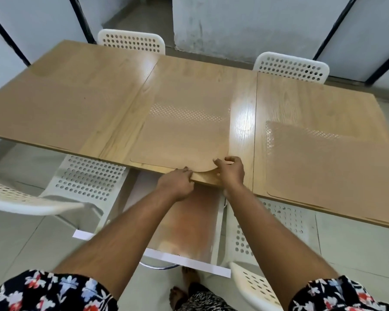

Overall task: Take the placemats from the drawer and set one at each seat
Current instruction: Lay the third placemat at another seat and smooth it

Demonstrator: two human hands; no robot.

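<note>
Translucent placemat (180, 135) corner pinched in right hand (230, 170) grip; left hand (176, 184) clenched beside.

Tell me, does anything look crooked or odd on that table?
Yes. The middle placemat has its near right corner curled up off the table, where the right hand lifts it. The right placemat lies flat.

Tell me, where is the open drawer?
The drawer is pulled out from under the table's near edge, in the lower middle of the head view, below both hands and between two white chairs.
</note>
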